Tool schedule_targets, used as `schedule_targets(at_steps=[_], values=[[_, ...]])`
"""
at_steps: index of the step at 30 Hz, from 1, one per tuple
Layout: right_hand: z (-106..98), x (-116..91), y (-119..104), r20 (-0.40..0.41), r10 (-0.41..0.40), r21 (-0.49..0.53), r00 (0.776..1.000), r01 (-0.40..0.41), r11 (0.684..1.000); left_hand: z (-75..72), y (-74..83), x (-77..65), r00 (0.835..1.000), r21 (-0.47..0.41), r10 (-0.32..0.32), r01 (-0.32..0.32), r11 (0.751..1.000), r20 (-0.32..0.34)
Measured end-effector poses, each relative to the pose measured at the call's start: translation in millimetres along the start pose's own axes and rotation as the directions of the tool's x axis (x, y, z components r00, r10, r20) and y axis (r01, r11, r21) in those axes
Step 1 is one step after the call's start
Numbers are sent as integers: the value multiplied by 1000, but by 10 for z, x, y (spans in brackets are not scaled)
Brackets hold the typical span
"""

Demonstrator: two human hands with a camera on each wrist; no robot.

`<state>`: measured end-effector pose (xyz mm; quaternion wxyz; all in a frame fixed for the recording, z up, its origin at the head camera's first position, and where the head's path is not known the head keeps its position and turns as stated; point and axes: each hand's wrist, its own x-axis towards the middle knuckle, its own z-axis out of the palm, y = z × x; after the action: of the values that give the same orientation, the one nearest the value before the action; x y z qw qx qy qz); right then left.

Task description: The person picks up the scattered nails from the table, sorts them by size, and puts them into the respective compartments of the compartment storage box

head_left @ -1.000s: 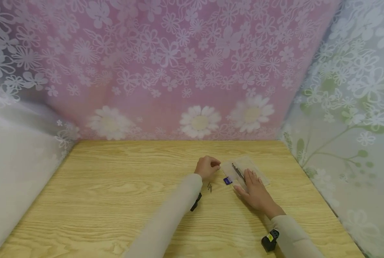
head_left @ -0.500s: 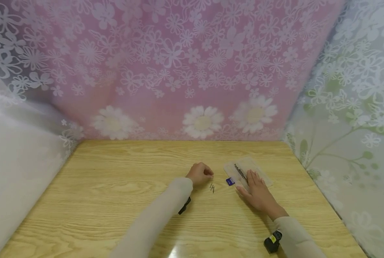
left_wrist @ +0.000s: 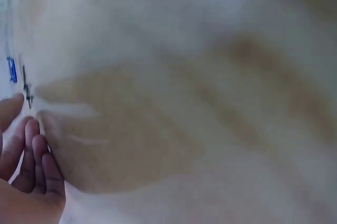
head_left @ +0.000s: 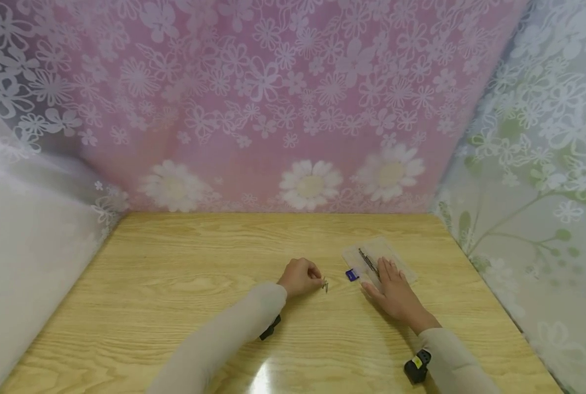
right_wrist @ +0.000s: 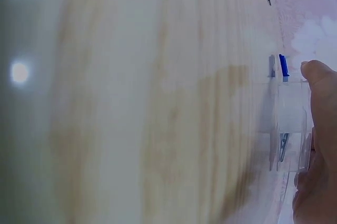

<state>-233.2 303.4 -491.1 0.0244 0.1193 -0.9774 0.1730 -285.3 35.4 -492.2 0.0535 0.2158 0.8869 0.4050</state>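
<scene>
My left hand (head_left: pixel 301 278) is at several thin, dark metal pins (head_left: pixel 326 287) lying on the wooden table. In the left wrist view, a gap shows between thumb and fingers (left_wrist: pixel 32 129), and the pins (left_wrist: pixel 27 90) lie just beyond the fingertips. My right hand (head_left: pixel 393 290) rests with fingers extended on a clear plastic case (head_left: pixel 373 246). Inside the case lie more slim metal pieces (head_left: pixel 368 261), partly under the fingers. A small blue tab (head_left: pixel 352 274) sits at its left edge. From the side, the right wrist view shows the case's clear wall (right_wrist: pixel 291 113) against that hand.
The wood-grain table (head_left: pixel 199 262) extends left and toward the front. A pink flowered backdrop (head_left: pixel 253 109) stands along its back edge, with pale patterned sheets on both sides. Black devices are strapped at both wrists, the right one (head_left: pixel 417 366) near the table's front.
My left hand has moved away from the case, leftward and nearer, then down to the loose pins, now partly covering them. My right hand stays on the case. The view shifted slightly.
</scene>
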Motion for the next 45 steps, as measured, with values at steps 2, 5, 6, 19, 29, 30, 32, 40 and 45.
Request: schedule_targets(at_steps=[2, 5, 6, 19, 29, 30, 32, 40, 45], values=[[-7, 8, 1, 2, 1, 2, 1000, -1, 1000, 22, 5, -13, 1000, 0, 4, -4, 1000, -21], [-8, 8, -1, 11, 5, 2, 1000, -5, 1000, 54, 5, -25, 999, 6, 7, -7, 1000, -43], [-6, 10, 3, 11, 5, 1, 1000, -5, 1000, 60, 8, -29, 999, 10, 8, -8, 1000, -50], [-18, 3, -3, 9, -1, -2, 1000, 1, 1000, 97, 37, -48, 994, 54, -9, 15, 998, -108], [-15, 3, 5, 8, -3, -9, 1000, 3, 1000, 119, 94, -35, 992, 136, -30, 46, 990, -119], [-13, 3, 6, 8, -3, -7, 1000, 3, 1000, 125, 98, -32, 992, 150, -34, 52, 987, -123], [-9, 7, 15, 8, -3, -1, 1000, 3, 1000, 134, 114, -25, 991, 162, -48, 68, 984, -124], [20, 8, 42, -10, -9, 25, 1000, 9, 1000, 124, 130, 31, 985, 82, -99, 111, 990, -138], [30, 20, 50, 10, 10, 22, 1000, -10, 1000, 108, 130, 119, 979, 24, -82, 88, 996, -187]])
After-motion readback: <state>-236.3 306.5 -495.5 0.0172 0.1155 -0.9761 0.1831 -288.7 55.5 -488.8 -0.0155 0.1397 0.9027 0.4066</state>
